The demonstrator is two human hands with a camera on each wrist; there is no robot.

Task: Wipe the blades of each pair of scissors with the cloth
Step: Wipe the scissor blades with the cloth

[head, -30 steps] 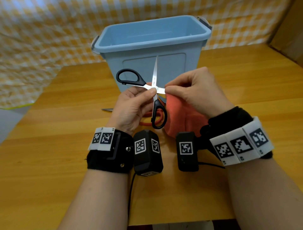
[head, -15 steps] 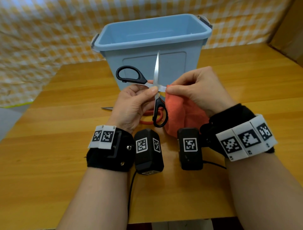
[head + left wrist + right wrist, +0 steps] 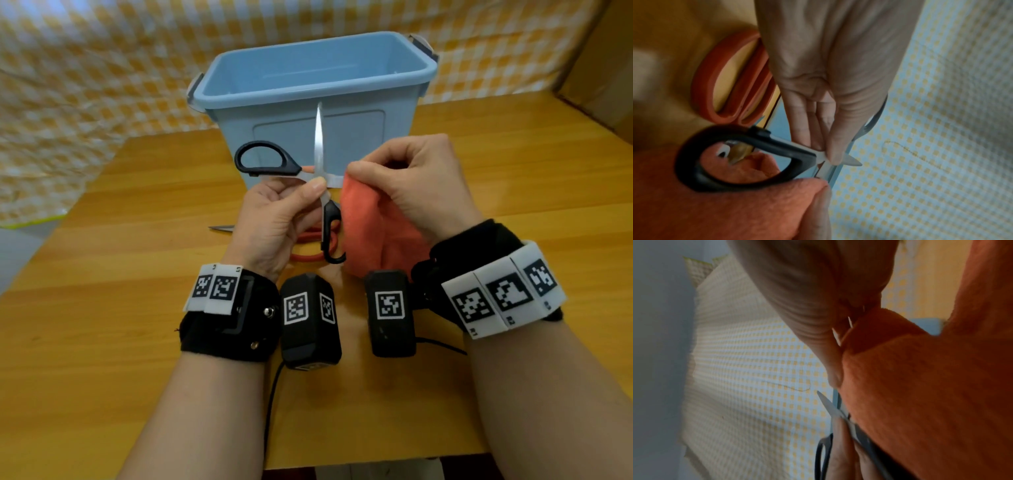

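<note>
L hand [image 3: 274, 219] pinches black-handled scissors [image 3: 318, 192] at the pivot, thumb on top, frame centre, held up in front of blue bin [image 3: 308, 89]. Scissors spread wide: one blade [image 3: 319, 137] points straight up the frame, the other runs horiz toward the right and goes into the cloth [image 3: 373, 226]. R hand [image 3: 407, 185] is closed on the orange cloth, fingertips pinching a fold of it round that horiz blade just right of the pivot; rest of cloth hangs down under the R wrist.

Key relation: blade being wiped has its long axis left-right, root at L thumb, tip hidden in the cloth/R fingers. So the wipe stroke prob goes rightward, away from L hand, along that axis. R hand does the travel, L only anchors. Upright blade is nearer L hand, not touching the cloth.

Red-handled scissors [image 3: 735, 81] lie flat on the table [image 3: 120, 308] below L hand, blade tip sticking out to mid-left of frame. Prob next in line.
</note>
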